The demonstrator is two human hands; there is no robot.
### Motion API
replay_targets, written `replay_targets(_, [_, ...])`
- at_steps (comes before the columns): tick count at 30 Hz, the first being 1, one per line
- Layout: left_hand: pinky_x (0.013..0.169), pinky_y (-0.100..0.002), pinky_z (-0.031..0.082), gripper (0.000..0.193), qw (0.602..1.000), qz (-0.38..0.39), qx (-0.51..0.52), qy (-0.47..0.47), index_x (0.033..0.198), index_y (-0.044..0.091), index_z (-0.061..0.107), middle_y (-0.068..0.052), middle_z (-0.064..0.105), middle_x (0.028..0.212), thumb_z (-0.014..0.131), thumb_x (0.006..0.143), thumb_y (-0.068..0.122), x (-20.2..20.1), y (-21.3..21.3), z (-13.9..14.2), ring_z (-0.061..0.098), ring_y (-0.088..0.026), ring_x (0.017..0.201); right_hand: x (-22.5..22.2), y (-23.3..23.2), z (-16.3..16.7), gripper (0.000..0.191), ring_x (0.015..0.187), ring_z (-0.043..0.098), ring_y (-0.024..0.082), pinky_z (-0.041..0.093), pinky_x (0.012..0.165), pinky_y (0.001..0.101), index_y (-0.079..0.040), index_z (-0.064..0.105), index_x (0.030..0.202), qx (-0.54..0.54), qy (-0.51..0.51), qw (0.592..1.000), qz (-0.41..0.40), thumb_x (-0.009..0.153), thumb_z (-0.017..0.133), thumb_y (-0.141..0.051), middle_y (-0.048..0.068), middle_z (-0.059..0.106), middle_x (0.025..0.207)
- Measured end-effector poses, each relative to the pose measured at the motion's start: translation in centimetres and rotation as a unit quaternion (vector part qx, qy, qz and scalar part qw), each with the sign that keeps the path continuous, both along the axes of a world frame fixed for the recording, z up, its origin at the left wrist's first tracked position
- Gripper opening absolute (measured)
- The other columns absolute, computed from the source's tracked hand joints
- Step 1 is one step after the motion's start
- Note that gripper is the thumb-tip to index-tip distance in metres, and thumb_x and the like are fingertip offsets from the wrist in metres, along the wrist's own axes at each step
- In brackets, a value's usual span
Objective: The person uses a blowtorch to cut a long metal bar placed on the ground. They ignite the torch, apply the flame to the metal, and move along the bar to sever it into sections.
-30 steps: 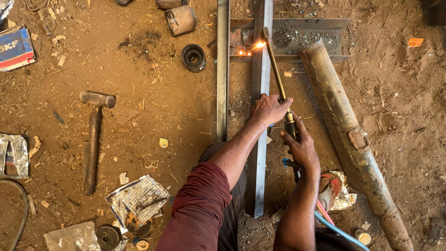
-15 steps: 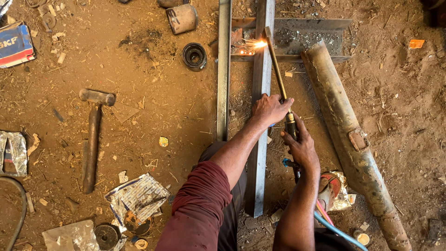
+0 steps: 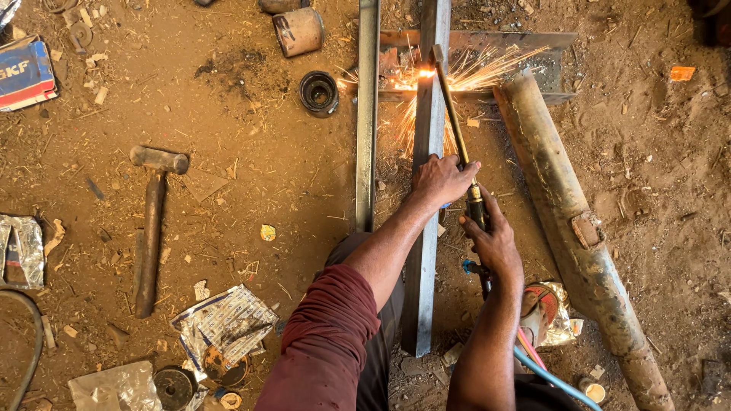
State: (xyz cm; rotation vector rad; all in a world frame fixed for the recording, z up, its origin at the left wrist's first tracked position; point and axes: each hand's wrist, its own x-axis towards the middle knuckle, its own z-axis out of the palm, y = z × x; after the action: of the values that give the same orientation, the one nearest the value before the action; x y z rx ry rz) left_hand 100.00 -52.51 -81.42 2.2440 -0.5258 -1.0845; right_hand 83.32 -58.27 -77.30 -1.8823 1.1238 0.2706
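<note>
1. Your torch (image 3: 455,122) has a brass-yellow tube, and its sparks (image 3: 449,76) are bright orange-white.
2. Your steel bar (image 3: 423,228) is dull grey.
3. Your sleeve (image 3: 327,342) is dark red.
4. The floor (image 3: 251,175) is brown earth.
5. The hammer (image 3: 152,228) and the pipe (image 3: 579,228) are rusty brown.
6. The hoses (image 3: 544,369) are blue and red.
7. The box (image 3: 27,72) is blue.

The person wears a dark red top; its sleeve (image 3: 327,335) covers the left upper arm, bunched in soft folds and ending near the elbow. Below it the left forearm (image 3: 388,240) is bare down to the left hand (image 3: 442,179), which wears no glove, ring or watch. The right forearm (image 3: 487,342) is bare too, with no sleeve showing along it, and the right hand (image 3: 495,243) is likewise ungloved. Dark grey trousers (image 3: 381,320) show between the two arms, plain and dusty-looking.
</note>
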Motion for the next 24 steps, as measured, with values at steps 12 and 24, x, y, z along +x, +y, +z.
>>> replay_targets(12, [0.085, -0.054, 0.060, 0.071, 1.000, -0.005, 0.011, -0.008, 0.123, 0.011, 0.070, -0.027, 0.058, 0.129, 0.046, 0.095, 0.072, 0.07, -0.03, -0.05, 0.066, -0.040, 0.113, -0.10, -0.08, -0.92, 0.081, 0.085, 0.072, 0.024, 0.064, 0.070, 0.0411, -0.040, 0.038, 0.158, 0.000, -0.004, 1.000, 0.003, 0.087, 0.076, -0.033, 0.015, 0.069, 0.128])
replay_targets(24, [0.079, -0.052, 0.064, 0.072, 1.000, 0.003, 0.006, -0.009, 0.124, 0.007, 0.070, -0.031, 0.055, 0.135, 0.047, 0.095, 0.069, 0.20, 0.20, -0.11, 0.068, -0.042, 0.111, -0.04, -0.02, -0.94, 0.079, 0.088, 0.073, 0.025, 0.064, 0.075, 0.0461, -0.041, 0.038, 0.158, 0.000, 0.000, 1.000, 0.004, 0.089, 0.074, -0.032, 0.015, 0.069, 0.130])
